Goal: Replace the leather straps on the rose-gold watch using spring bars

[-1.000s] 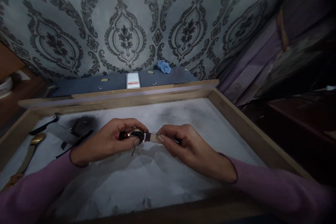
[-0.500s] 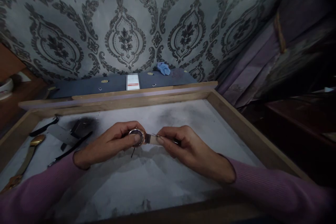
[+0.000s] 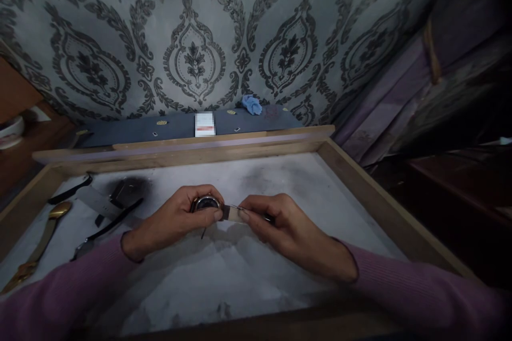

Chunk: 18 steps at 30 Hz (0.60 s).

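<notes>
My left hand (image 3: 182, 218) is closed round the case of a wristwatch (image 3: 208, 202), its thumb at the rim near the strap joint. The watch has a shiny round rim and a dark face. From the case a light strap (image 3: 234, 214), dark at the joint, runs right to my right hand (image 3: 280, 221), whose thumb and forefinger pinch it. A thin metal tip shows at those fingertips, and a dark rounded end (image 3: 269, 218) pokes out under the fingers. They may belong to one slim tool; its kind is unclear. Beneath the left fingers a thin dark piece hangs down.
Around my hands is a shallow wooden tray (image 3: 352, 176) with a whitish, smudged bottom. At its left lie a gold watch (image 3: 44, 240), a dark watch (image 3: 130, 190) and a black-strapped watch (image 3: 108, 226). Behind the rim are a small white box (image 3: 205, 124) and a crumpled blue thing (image 3: 252, 105).
The watch case has tilted in my left hand, and the left thumb has slid right from over the face to the rim by the strap. My right hand keeps its pinch.
</notes>
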Tool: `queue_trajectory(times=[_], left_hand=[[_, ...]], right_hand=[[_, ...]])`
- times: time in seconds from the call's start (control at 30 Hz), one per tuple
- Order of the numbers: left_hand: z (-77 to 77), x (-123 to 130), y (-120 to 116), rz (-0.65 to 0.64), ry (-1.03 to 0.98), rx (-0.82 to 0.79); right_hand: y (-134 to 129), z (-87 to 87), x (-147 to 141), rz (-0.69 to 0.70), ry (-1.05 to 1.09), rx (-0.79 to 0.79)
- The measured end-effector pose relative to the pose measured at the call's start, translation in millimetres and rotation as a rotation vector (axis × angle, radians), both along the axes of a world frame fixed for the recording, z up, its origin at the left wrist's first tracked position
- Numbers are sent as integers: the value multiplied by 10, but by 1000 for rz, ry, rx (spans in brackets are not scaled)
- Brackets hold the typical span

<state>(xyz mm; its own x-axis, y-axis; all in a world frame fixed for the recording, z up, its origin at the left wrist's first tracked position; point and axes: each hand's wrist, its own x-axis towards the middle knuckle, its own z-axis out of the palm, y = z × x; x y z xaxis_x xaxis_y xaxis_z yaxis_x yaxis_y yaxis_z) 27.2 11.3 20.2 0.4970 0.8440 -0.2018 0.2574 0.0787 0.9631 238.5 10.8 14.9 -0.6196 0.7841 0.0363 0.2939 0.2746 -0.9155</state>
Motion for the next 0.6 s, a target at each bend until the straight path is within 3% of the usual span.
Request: queue_trajectory(times=[0.6], left_hand=[[-94,11,-2,78,-61,-28]], right_hand=[[-2,-28,-28,19,44,-3]])
